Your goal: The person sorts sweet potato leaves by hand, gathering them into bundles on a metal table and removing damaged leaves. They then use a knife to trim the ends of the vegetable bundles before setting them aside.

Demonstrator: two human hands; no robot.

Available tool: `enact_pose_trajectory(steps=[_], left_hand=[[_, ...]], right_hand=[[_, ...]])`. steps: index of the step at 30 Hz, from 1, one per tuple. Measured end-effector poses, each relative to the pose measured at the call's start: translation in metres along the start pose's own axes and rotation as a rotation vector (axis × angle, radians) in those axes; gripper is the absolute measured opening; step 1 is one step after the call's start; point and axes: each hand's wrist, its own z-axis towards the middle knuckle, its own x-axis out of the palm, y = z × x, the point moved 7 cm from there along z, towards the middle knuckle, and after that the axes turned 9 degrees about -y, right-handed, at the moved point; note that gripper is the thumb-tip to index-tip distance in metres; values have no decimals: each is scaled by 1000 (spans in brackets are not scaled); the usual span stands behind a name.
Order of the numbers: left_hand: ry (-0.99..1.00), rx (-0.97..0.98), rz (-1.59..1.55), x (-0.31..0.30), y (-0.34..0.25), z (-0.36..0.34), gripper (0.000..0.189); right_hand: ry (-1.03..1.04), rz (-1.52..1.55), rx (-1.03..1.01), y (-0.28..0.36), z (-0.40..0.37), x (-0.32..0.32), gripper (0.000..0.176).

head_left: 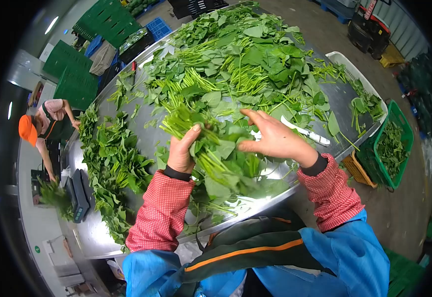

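Note:
My left hand (181,152) is wrapped round a bunch of leafy green stems (211,157), cut ends pointing up and left, leaves hanging toward the table's near edge. On the other side of the bunch, my right hand (275,136) has its thumb and fingers spread, the fingertips close to the leaves. A knife (317,137) with a white handle lies on the metal table just beyond my right hand, its blade pointing left. Past both hands spreads a large heap of the same greens (255,59), many stems lying side by side.
More greens (112,153) line the table's left side. A scale (80,195) stands by a co-worker in an orange cap (27,129), who holds greens. To the right are a white basket (362,74) and a green crate (399,119) with leaves. Green crates (107,22) are stacked at the back left.

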Motion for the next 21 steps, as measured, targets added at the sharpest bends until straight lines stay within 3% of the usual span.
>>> enact_pose_trajectory(steps=[2, 5, 6, 8, 9, 11, 13, 15, 18, 19, 21], left_hand=[[-113, 247, 80, 7, -22, -6, 28], [-437, 587, 379, -11, -28, -19, 32], [-429, 741, 351, -18, -18, -25, 56], [-259, 560, 355, -18, 17, -47, 85], [-213, 671, 545, -24, 34, -60, 91], [-27, 519, 1112, -43, 73, -89, 99], [229, 352, 1297, -57, 89, -121, 100], [348, 264, 1315, -64, 79, -136, 96], [54, 212, 976, -100, 73, -120, 79], [-116, 66, 948, -103, 77, -113, 78], [-271, 0, 1024, -87, 76, -93, 80]], right_hand=[[-44, -12, -73, 6, 4, 11, 77], [-193, 94, 93, -21, 8, 11, 69], [-214, 48, 155, -27, 4, 10, 62], [-266, -47, 124, -67, -8, 31, 61], [-291, -93, 110, -82, -15, 38, 60], [-141, -16, 293, -102, -30, 51, 60], [-54, 16, 410, -112, -44, 66, 60], [-40, -2, 443, -115, -48, 77, 62], [-24, -106, 494, -105, -39, 96, 73], [-27, -162, 499, -98, -35, 103, 75], [-58, -316, 399, -77, -27, 122, 78]])
